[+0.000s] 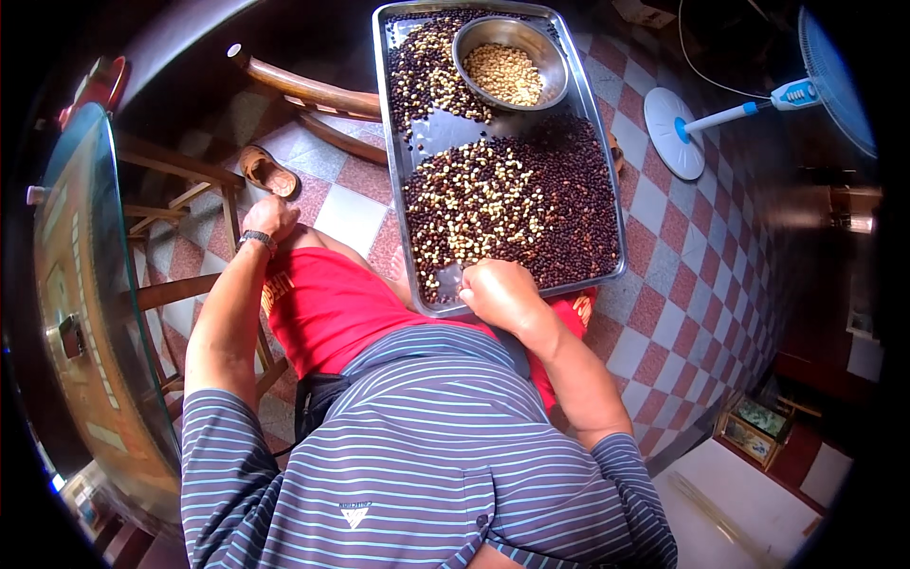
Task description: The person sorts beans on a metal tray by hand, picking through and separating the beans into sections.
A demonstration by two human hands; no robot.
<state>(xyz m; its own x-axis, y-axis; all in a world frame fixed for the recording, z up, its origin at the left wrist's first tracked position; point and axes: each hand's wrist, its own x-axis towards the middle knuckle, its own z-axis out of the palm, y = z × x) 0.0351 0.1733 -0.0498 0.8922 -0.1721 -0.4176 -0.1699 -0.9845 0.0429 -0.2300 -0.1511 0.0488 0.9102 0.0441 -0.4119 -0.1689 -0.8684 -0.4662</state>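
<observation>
A large metal tray (445,135) lies tilted over my lap, its near edge by my right thigh. Dark brown beans (578,213) and pale cream beans (474,218) are spread over it, mixed in the middle, mostly dark toward the right. At the tray's far end sits a steel bowl (463,74) of pale beans (502,74). My right hand (500,292) is over the near edge, fingers curled and pinched low at the beans; what they hold is hidden. My left hand (272,218) rests on my left knee, away from the tray, with its fingertips out of sight.
To the left stands a glass-topped table (90,284) with wooden legs. A brown slipper (268,171) lies on the checkered floor (353,216) near a curved wooden chair part (313,90). A white and blue standing fan (682,131) is at the far right.
</observation>
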